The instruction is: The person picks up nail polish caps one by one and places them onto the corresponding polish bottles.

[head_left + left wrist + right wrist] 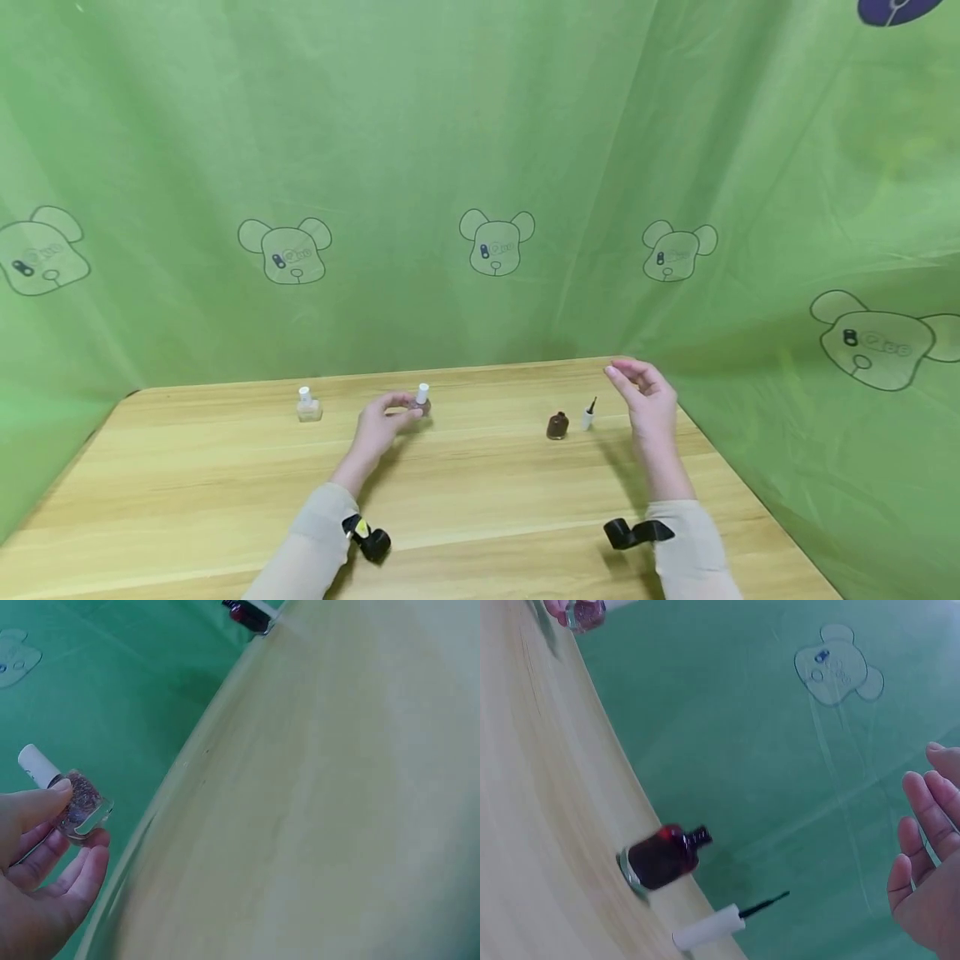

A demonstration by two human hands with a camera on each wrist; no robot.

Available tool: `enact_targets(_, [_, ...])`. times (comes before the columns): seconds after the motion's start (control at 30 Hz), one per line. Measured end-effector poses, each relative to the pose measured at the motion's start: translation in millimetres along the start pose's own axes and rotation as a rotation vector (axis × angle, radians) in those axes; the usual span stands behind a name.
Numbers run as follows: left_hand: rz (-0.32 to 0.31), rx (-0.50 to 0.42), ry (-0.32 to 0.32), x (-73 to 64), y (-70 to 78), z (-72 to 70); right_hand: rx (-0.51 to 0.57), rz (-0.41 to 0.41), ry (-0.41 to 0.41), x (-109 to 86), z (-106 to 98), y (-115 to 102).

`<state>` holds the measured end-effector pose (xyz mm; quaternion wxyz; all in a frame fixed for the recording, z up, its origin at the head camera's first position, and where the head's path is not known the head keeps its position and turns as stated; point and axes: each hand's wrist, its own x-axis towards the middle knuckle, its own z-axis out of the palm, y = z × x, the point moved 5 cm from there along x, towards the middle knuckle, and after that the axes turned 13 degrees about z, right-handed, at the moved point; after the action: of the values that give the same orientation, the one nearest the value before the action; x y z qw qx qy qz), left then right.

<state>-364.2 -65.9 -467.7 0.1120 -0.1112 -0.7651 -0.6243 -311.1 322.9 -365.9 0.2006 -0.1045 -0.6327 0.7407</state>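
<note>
My left hand (380, 425) holds a small glittery nail polish bottle (81, 806) between thumb and fingers, its white cap (423, 392) on top. On the right of the table stands a dark red nail polish bottle (664, 857) with its neck bare. Beside it, a white brush cap (710, 928) stands on its end with the dark brush pointing up. My right hand (649, 407) is raised to the right of this cap, fingers loosely bent and nothing between them.
A clear nail polish bottle (308, 408) with a white cap stands at the back left of the wooden table (480, 500). A green curtain (405, 150) printed with bear heads hangs behind the table and along its sides.
</note>
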Motion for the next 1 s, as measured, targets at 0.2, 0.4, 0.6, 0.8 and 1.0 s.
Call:
enact_targets(0.2, [-0.011,-0.046,0.001,9.7,-8.7,3.0,0.001,0.038,0.033,7.5,-14,7])
enact_targets(0.4, [-0.045,-0.044,0.017,18.1,-18.3,3.7,0.025,0.072,0.069,15.5,-27,15])
enact_targets(0.6, [-0.062,-0.064,0.035,26.4,-23.3,0.8,0.023,0.121,0.083,22.4,-36,26])
enact_targets(0.8, [-0.050,-0.063,0.035,31.5,-24.1,-1.3,-0.010,0.191,0.054,28.3,-42,45])
enact_targets(1.0, [-0.030,-0.015,0.026,35.8,-27.1,-1.3,-0.072,0.220,0.000,32.9,-42,66])
